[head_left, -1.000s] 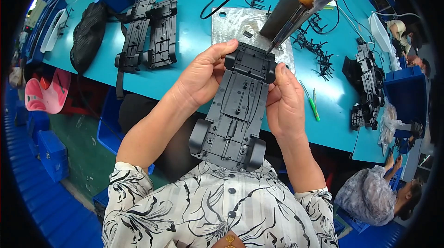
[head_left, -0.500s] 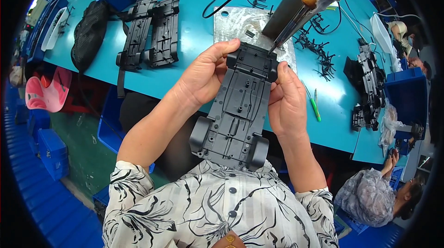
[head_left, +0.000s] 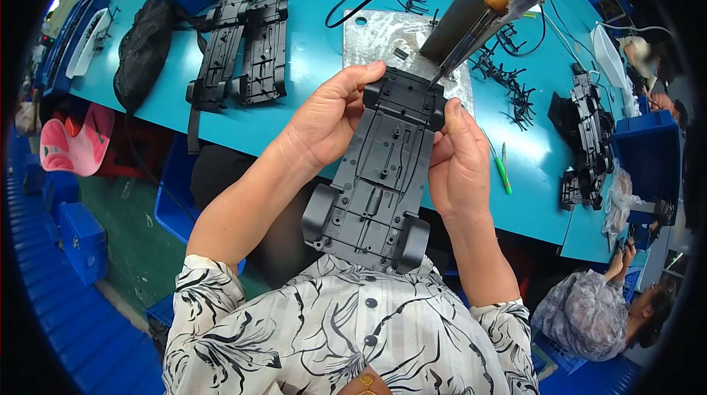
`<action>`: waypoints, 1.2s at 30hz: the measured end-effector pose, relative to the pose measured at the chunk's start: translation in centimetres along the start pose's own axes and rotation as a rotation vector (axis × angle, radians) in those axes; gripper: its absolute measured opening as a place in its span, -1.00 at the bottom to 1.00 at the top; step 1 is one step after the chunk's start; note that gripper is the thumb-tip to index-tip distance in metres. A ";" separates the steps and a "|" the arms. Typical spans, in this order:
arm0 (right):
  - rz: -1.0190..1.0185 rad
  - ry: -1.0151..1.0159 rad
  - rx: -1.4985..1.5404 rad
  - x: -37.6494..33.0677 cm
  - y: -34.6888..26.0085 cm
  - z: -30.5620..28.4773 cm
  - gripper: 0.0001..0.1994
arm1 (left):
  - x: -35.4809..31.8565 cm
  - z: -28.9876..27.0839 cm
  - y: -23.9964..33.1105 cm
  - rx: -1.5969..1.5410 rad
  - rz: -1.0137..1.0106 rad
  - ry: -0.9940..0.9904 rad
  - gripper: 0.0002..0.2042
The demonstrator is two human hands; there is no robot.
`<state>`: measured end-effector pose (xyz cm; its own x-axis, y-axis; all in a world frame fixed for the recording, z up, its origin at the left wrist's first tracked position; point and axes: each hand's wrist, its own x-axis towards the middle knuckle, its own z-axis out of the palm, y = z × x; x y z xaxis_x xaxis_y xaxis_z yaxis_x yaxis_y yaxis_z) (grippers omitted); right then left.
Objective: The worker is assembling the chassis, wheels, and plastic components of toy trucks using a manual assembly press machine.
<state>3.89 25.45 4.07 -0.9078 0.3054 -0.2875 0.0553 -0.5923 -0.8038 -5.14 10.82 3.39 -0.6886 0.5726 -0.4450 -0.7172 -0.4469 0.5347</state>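
Observation:
Both of my hands hold a black plastic toy-car chassis point(head_left: 379, 167) in front of my body. My left hand point(head_left: 329, 117) grips its far left corner, thumb along the top edge. On the far right side my right hand point(head_left: 462, 163) is closed round the edge, thumb up. Against the chassis's far right corner rests the thin tip of an upright tool point(head_left: 471, 34) with a wrapped top; whether they touch firmly I cannot tell. Beneath that tool lies a worn metal plate point(head_left: 368, 33) with a small black piece point(head_left: 401, 53) on it.
Two similar chassis point(head_left: 243, 49) and a black mesh bag point(head_left: 143, 56) lie at left. Black branched plastic parts point(head_left: 508, 86) and a green pen-like tool point(head_left: 502, 170) are to the right. More stacked chassis point(head_left: 589, 133) stand by a blue bin point(head_left: 648, 152); a co-worker point(head_left: 589, 314) sits at lower right.
Almost nothing differs. The view has shifted very slightly; my hands keep the same hold on the chassis, its far end still under the tool's tip.

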 end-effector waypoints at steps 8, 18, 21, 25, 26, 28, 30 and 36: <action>-0.010 -0.015 0.003 0.1 0.0 0.1 -0.75 | 0.0 -0.2 0.1 -0.012 -0.024 -0.068 -0.72; -0.005 -0.024 0.009 0.1 0.0 0.2 -0.77 | 0.2 -0.1 -0.2 -0.050 0.005 0.000 -0.72; 0.006 -0.033 0.010 0.1 0.0 0.4 -0.78 | 0.3 -0.4 -0.2 -0.043 -0.013 0.008 -0.70; 0.004 -0.037 0.028 0.1 -0.3 0.4 -0.78 | 0.3 -0.3 -0.3 0.003 0.002 0.014 -0.68; 0.006 -0.041 0.022 0.0 -0.3 0.6 -0.78 | 0.3 -0.4 -0.3 0.024 0.016 0.002 -0.67; 0.004 -0.035 0.026 0.2 0.0 0.1 -0.78 | 0.2 -0.4 -0.2 -0.002 -0.006 -0.004 -0.73; 0.002 -0.029 0.029 0.1 0.0 0.3 -0.78 | 0.2 -0.3 -0.2 -0.026 -0.029 -0.010 -0.79; 0.002 -0.029 0.029 -0.2 -0.2 0.4 -0.80 | 0.1 -0.2 -0.3 -0.029 -0.023 -0.032 -0.80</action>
<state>3.89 25.21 4.53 -0.9192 0.2829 -0.2739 0.0458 -0.6141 -0.7879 -5.05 10.88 3.02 -0.6681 0.6044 -0.4339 -0.7362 -0.4527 0.5030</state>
